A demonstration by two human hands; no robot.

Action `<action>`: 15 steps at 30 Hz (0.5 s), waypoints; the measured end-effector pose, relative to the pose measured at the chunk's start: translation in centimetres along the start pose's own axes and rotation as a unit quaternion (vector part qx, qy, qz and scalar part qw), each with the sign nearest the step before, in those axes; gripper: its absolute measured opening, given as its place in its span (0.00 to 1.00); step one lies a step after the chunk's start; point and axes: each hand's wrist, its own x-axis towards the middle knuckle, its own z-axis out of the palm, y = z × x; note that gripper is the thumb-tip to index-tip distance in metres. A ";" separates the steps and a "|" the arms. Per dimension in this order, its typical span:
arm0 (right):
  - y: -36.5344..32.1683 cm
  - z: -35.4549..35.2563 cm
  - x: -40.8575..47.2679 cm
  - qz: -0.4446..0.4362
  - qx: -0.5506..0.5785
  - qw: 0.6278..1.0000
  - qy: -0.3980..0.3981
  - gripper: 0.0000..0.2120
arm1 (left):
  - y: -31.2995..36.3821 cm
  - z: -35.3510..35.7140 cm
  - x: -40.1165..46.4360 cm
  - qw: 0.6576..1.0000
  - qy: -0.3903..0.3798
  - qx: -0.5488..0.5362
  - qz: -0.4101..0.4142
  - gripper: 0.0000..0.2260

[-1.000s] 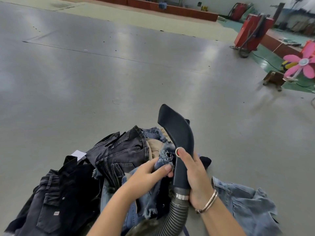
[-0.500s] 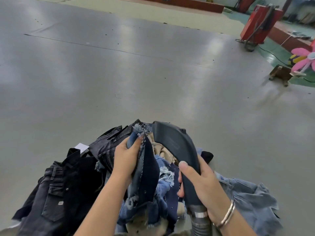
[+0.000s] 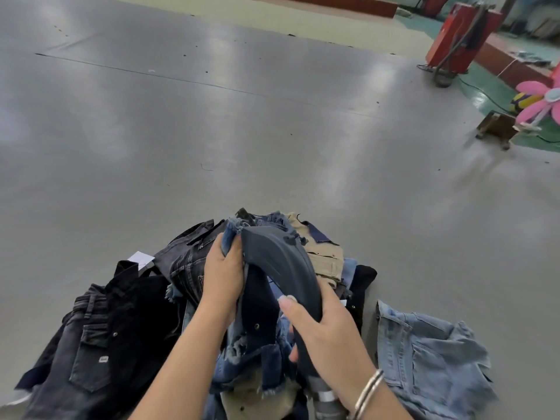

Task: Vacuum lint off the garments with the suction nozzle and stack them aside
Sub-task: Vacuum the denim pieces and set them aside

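My left hand (image 3: 222,275) grips the frayed hem of a blue denim garment (image 3: 257,313) and holds it up over the pile. My right hand (image 3: 325,331) grips the dark curved suction nozzle (image 3: 280,265), whose mouth lies against the held denim right by my left fingers. A ribbed hose with a metal collar (image 3: 325,397) runs down from the nozzle. Under both hands lies a heap of garments (image 3: 188,268): dark denim and tan pieces. Black and dark grey jeans (image 3: 100,338) lie at the left.
A light blue denim piece (image 3: 430,353) lies apart on the grey floor at the right. A white tag (image 3: 141,259) sticks out of the pile. Far right stand a red machine (image 3: 457,40), a small wooden cart (image 3: 497,128) and a pink flower decoration (image 3: 539,101).
The nozzle has tipped down from pointing up and now lies on the denim. My left hand has lifted the denim hem higher, next to the nozzle mouth.
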 end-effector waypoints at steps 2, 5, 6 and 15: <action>-0.5 0.2 0.9 -0.015 0.022 1.000 0.016 0.04 | -0.2 0.0 0.0 0.999 -0.030 -0.014 -0.011 0.08; -1.9 -0.6 2.7 -0.032 0.053 0.996 0.062 0.05 | -1.1 0.3 -0.2 0.998 -0.056 0.022 0.003 0.08; -2.4 -1.4 3.1 -0.027 0.062 0.995 0.070 0.04 | -1.3 0.4 -0.3 0.998 -0.048 0.038 0.006 0.06; 0.0 -2.1 -0.7 0.024 0.033 0.997 -0.068 0.05 | -0.4 0.0 0.1 0.998 0.037 0.047 -0.014 0.23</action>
